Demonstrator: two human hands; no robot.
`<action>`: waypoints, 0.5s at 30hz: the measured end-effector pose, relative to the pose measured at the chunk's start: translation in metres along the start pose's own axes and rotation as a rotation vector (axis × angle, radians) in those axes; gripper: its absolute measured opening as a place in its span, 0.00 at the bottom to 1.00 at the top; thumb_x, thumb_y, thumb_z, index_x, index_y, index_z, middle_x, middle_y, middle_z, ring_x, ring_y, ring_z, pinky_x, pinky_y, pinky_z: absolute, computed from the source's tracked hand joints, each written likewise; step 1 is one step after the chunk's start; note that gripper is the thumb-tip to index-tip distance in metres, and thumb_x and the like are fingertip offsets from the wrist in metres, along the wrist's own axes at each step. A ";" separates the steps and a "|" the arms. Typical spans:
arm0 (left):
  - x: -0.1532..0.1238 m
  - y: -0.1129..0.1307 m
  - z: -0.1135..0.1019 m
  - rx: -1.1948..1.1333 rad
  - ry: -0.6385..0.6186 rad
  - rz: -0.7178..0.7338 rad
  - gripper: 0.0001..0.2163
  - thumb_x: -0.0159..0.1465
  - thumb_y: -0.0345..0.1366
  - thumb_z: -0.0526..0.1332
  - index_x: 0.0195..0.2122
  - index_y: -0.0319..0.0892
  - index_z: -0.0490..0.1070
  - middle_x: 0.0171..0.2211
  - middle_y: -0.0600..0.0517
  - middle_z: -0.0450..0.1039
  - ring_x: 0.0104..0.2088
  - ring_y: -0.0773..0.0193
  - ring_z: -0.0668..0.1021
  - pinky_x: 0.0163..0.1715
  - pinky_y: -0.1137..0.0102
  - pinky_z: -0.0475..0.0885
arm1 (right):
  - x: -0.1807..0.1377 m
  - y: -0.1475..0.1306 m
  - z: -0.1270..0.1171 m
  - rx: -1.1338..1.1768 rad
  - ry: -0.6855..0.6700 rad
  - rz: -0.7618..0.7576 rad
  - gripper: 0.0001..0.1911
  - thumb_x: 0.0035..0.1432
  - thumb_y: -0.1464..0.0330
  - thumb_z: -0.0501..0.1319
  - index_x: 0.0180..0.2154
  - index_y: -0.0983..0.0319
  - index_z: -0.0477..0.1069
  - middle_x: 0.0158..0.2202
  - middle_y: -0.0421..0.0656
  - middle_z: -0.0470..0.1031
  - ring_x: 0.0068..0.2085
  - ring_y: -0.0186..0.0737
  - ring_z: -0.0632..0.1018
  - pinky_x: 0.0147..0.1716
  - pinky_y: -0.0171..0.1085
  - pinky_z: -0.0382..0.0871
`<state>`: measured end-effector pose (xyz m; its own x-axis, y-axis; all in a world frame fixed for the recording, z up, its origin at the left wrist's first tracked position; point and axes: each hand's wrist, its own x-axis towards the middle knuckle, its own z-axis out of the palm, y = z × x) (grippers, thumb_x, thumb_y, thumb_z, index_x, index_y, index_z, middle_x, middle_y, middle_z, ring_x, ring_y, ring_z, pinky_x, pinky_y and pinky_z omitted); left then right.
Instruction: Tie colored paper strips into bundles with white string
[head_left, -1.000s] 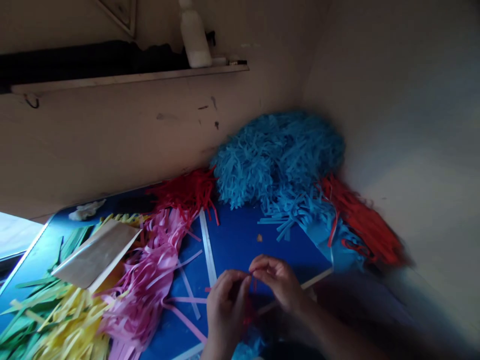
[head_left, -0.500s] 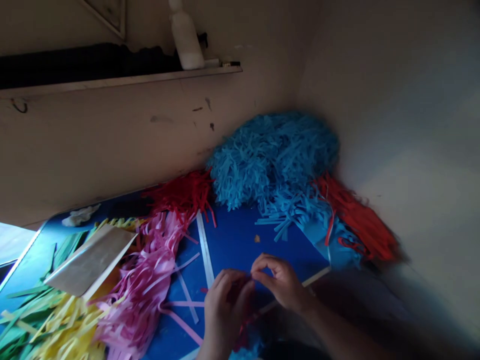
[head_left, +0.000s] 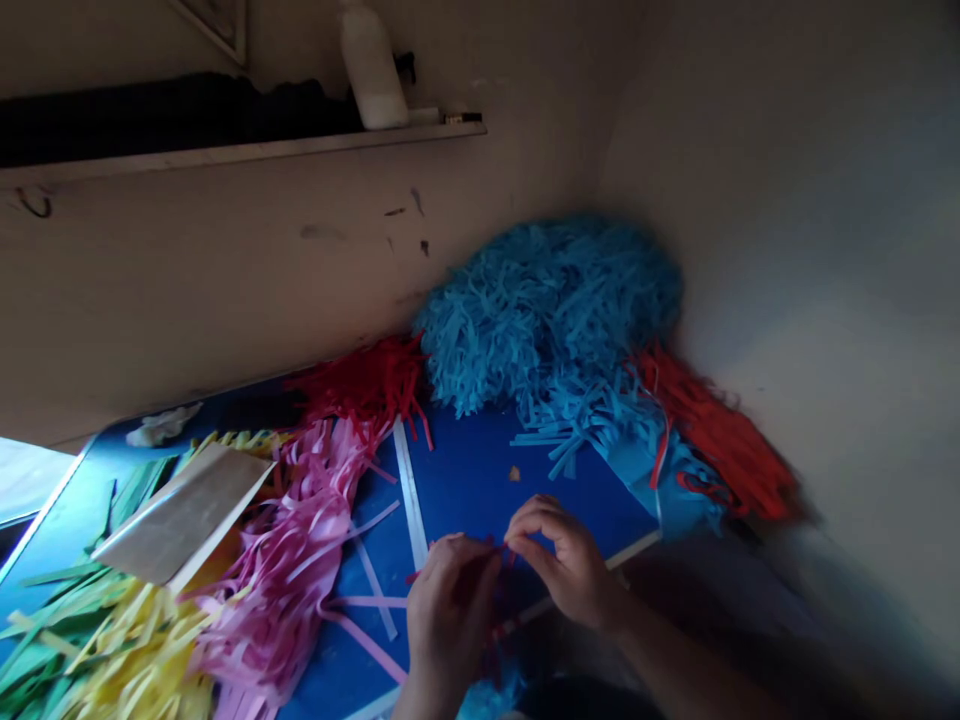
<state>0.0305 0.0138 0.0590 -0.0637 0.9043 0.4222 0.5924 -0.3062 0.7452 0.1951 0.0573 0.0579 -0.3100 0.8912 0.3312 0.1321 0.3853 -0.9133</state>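
My left hand (head_left: 448, 615) and my right hand (head_left: 564, 562) meet over the blue table (head_left: 465, 480) near its front edge. Both are closed in a pinch on a thin red paper strip (head_left: 496, 590) that runs between the fingertips and hangs down below the hands. A pile of pink paper strips (head_left: 300, 560) lies just left of my left hand.
A big heap of blue paper strips (head_left: 547, 310) fills the corner, with red strips (head_left: 720, 440) to its right and more red strips (head_left: 367, 385) to its left. Yellow and green strips (head_left: 90, 630) and a flat card (head_left: 184, 510) lie at the left. A shelf (head_left: 247, 150) holds a white bottle (head_left: 369, 62).
Both hands stay pinched together on the red strip, with only small finger shifts; the view has drifted slightly.
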 end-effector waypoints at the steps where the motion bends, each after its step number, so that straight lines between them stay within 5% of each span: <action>1: 0.000 0.001 0.000 -0.001 -0.005 -0.007 0.02 0.62 0.35 0.63 0.33 0.45 0.74 0.29 0.52 0.78 0.30 0.65 0.79 0.31 0.73 0.75 | -0.001 0.000 0.000 -0.001 0.010 -0.001 0.10 0.66 0.64 0.59 0.32 0.59 0.73 0.32 0.43 0.77 0.37 0.41 0.76 0.43 0.40 0.66; 9: -0.001 0.003 0.000 0.012 0.041 0.018 0.02 0.62 0.32 0.63 0.34 0.45 0.75 0.32 0.51 0.80 0.32 0.64 0.81 0.31 0.73 0.77 | -0.003 -0.002 -0.007 0.003 -0.019 0.003 0.06 0.64 0.65 0.61 0.35 0.58 0.75 0.34 0.42 0.79 0.38 0.40 0.77 0.45 0.41 0.66; 15: 0.003 0.008 0.005 0.066 0.111 0.259 0.06 0.62 0.28 0.62 0.35 0.46 0.75 0.30 0.54 0.79 0.32 0.66 0.81 0.49 0.63 0.76 | -0.004 -0.005 -0.007 -0.013 0.045 -0.042 0.06 0.64 0.67 0.63 0.33 0.58 0.75 0.31 0.41 0.79 0.36 0.40 0.77 0.44 0.42 0.66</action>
<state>0.0396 0.0155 0.0636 0.0111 0.7592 0.6507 0.6514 -0.4992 0.5714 0.2024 0.0530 0.0626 -0.2726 0.8841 0.3795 0.1325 0.4252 -0.8954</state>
